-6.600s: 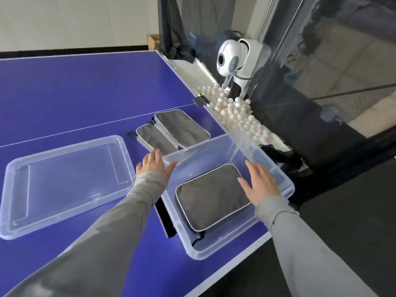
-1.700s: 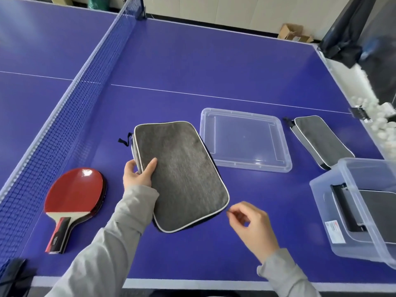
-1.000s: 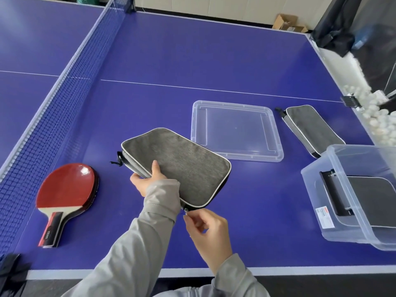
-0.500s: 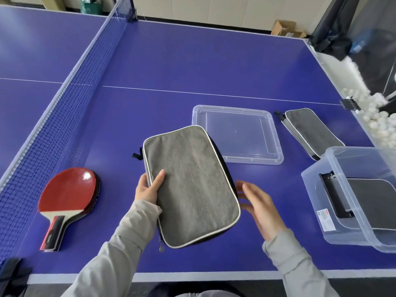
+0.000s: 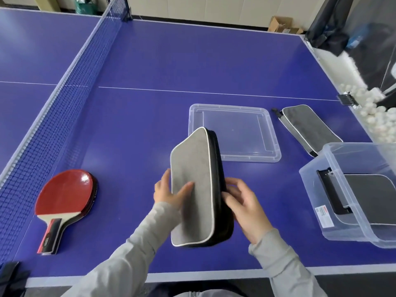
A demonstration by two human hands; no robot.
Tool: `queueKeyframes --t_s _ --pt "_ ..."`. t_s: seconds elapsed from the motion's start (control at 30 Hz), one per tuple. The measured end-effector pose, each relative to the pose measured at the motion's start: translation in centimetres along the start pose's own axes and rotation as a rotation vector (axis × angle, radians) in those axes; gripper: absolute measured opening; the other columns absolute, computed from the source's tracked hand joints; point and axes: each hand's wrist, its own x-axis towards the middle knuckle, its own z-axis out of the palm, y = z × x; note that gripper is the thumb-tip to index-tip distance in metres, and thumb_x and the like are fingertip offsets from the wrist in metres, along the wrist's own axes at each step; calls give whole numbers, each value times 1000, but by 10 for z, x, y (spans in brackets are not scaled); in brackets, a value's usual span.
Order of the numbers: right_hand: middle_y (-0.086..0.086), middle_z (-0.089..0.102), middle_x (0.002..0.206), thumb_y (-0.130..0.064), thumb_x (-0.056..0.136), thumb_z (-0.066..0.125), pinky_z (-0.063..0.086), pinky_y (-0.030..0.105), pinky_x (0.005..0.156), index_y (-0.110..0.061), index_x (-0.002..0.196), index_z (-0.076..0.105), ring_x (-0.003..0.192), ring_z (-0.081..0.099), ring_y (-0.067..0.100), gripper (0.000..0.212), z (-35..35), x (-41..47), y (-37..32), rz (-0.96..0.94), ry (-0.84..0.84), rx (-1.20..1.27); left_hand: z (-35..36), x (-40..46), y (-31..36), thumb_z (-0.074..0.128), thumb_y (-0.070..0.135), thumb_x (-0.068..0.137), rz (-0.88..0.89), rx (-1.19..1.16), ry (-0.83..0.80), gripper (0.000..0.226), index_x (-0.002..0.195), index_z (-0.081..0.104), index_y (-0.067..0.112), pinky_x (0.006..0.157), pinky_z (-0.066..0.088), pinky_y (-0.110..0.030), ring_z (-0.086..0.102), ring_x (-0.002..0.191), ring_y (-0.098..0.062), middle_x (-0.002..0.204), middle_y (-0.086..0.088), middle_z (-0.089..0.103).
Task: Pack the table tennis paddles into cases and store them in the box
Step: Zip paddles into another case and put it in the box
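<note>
I hold a grey zip case (image 5: 192, 185) tilted up on its long edge above the table. My left hand (image 5: 169, 192) grips its left side, thumb across the grey face. My right hand (image 5: 246, 204) holds the black zip edge from the right. A red paddle (image 5: 64, 196) lies flat at the left, handle toward me, stacked on what looks like a second paddle. Another grey case (image 5: 308, 127) lies at the back right. The clear box (image 5: 334, 224) at the right has a dark case (image 5: 364, 194) inside it.
The clear lid (image 5: 233, 133) lies flat just behind the held case. The net (image 5: 53, 108) runs along the left. White balls (image 5: 377, 116) are piled beyond the table's right edge. The table's near edge (image 5: 192, 275) is close below my arms.
The case has been tipped from lying flat-faced to standing on its edge. My right hand has closed in and taken hold of its zip side.
</note>
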Motion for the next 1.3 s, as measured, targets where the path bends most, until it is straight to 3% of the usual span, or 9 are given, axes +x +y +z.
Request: queueKeyframes --t_s 0.17,0.33,0.53,0.63,0.83,0.93,1.03,1.13,1.3 --pt "-25 63 98 1 84 59 50 9 63 -33 96 49 72 67 -1 38 23 -9 12 -168 127 -357 26 -43 8 70 44 77 88 -245 -323 60 130 41 39 110 35 -36 47 126 -15 136 2 45" --pt "-23 60 94 3 81 56 50 20 66 -31 100 45 71 67 13 41 18 -11 24 -173 176 -506 8 -43 -17 63 7 83 152 -129 -90 53 124 48 38 93 48 -33 60 102 -14 116 8 61" --pt "-11 64 99 2 87 52 47 22 72 -24 108 53 80 64 7 34 -45 3 51 30 329 -411 -66 2 -80 63 -2 79 -21 10 259 43 107 60 31 78 49 -37 61 81 -24 88 2 63" --pt "2 63 109 4 88 52 43 24 83 -18 109 56 91 58 -1 30 -71 13 74 130 372 -372 -83 23 -109 64 0 78 -79 63 272 39 107 63 27 75 45 -32 63 81 -25 88 -2 66" --pt "15 63 112 1 89 53 46 37 91 -7 121 55 94 60 27 33 -86 32 126 292 427 -547 -67 47 -143 62 1 81 -119 114 282 44 120 58 20 81 44 -30 60 87 -25 105 -10 65" --pt "17 54 126 -3 87 58 40 39 97 -5 131 48 109 52 30 46 -78 37 139 274 482 -771 -54 48 -151 69 8 79 24 402 310 65 138 42 13 99 38 -42 48 118 -34 133 -14 49" --pt "17 41 142 -17 83 67 35 47 101 -7 141 38 131 38 34 65 -60 44 144 31 420 -1138 -30 45 -148 62 55 79 219 822 207 91 151 17 23 113 16 -42 15 144 -26 158 -4 15" --pt "8 16 157 -43 89 55 21 48 113 -19 149 20 145 15 27 73 -38 58 151 -72 111 -1401 -8 49 -152 27 79 75 311 1111 -4 96 143 -25 34 117 -5 -39 -22 143 -15 154 7 -27" --pt "-3 -11 159 -64 90 27 7 49 117 -32 149 -8 147 -11 21 75 -40 67 176 34 -62 -1597 -8 57 -166 0 83 67 265 1214 -50 91 134 -38 36 116 -10 -41 -37 134 -12 145 9 -43"
